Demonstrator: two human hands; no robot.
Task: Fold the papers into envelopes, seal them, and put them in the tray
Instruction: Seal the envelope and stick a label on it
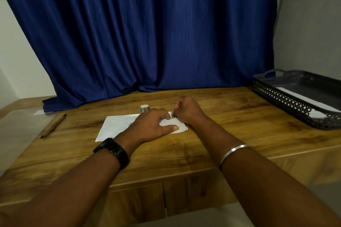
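We've got the paper [118, 125] flat mid-bench [212, 108] — left hand [153, 125] spread wide, pressing its right end. Right hand [186, 110] is pinched narrow on something small at the paper's top edge; can't tell what. Tape roll [144, 108] just behind, tray [295, 97] far right, holding white sheets.

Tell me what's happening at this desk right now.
A person is working on a folded white paper lying on the wooden desk. The left hand presses it flat while the right hand pinches something small at its right end, likely sealing it. A small tape roll stands just behind, a pencil lies off to the left, and the dark tray at right already holds white paper.
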